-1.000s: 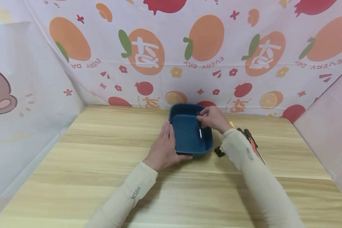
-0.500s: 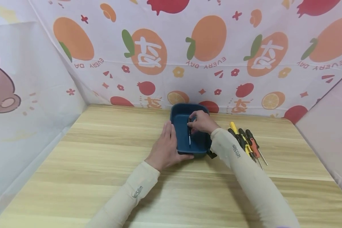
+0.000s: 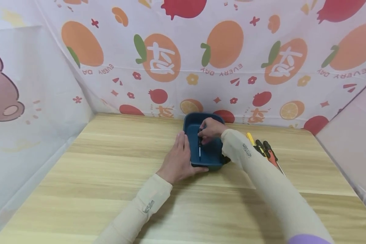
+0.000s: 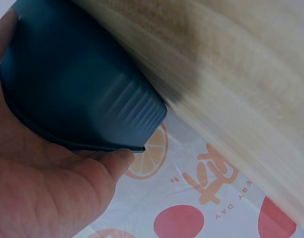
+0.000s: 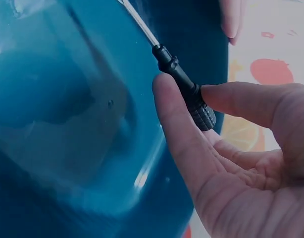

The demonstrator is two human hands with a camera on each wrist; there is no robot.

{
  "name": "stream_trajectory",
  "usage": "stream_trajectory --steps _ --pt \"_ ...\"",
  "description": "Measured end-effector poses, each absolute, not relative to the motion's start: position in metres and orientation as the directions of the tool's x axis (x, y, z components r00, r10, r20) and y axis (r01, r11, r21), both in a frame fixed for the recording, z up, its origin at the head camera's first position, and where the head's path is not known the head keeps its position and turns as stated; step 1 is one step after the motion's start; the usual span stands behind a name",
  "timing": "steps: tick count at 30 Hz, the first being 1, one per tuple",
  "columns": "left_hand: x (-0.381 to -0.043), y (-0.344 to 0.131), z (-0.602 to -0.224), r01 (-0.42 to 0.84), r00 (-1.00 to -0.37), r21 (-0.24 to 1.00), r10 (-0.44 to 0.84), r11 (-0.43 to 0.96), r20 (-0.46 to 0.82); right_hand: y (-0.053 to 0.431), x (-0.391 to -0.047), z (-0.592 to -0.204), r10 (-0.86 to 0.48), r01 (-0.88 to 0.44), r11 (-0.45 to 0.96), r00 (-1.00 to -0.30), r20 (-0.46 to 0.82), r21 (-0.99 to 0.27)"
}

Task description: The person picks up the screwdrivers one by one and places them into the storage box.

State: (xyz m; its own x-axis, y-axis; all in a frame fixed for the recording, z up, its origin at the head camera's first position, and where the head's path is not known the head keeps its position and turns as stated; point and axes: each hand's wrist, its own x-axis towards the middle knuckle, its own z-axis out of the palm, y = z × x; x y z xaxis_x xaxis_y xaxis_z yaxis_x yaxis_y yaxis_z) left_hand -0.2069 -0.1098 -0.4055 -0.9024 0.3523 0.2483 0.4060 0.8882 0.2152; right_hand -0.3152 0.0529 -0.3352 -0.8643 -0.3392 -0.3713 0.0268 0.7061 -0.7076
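A deep blue plastic bin point(image 3: 212, 156) stands near the back edge of the table. My left hand point(image 3: 177, 158) rests against its near left corner, fingers straight along the left side and thumb along the front. In the left wrist view, fingertips lie right at the rim of the ribbed blue bin point(image 4: 82, 69). Inside the bin, my right hand point(image 3: 212, 128) pinches a small screwdriver point(image 3: 200, 149) by its black handle. The right wrist view shows thumb and forefinger on the screwdriver point(image 5: 174, 72), its metal shaft pointing along the bin's left wall.
Several screwdrivers point(image 3: 271, 157) with black, yellow and red handles lie on the table right of the bin, partly behind the right sleeve. A small black object point(image 3: 226, 160) sits at the bin's near right corner. A fruit-print cloth point(image 3: 170, 89) hangs behind the table.
My right hand has carried the screwdriver from the bin's right side across to its left side. The left hand keeps its place on the bin. The head view has shifted slightly.
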Motion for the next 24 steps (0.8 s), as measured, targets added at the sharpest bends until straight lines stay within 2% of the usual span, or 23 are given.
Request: stream_trajectory --steps 9,24 --pt "-0.203 -0.108 -0.405 0.403 -0.905 0.176 0.362 0.898 0.225 0.034 -0.327 -0.355 -0.325 0.138 0.655 -0.837 -0.441 -0.743" --pt "-0.203 -0.109 -0.407 0.392 -0.908 0.188 0.347 0.901 0.234 0.018 -0.34 -0.384 -0.264 0.173 0.611 -0.875 -0.405 -0.772"
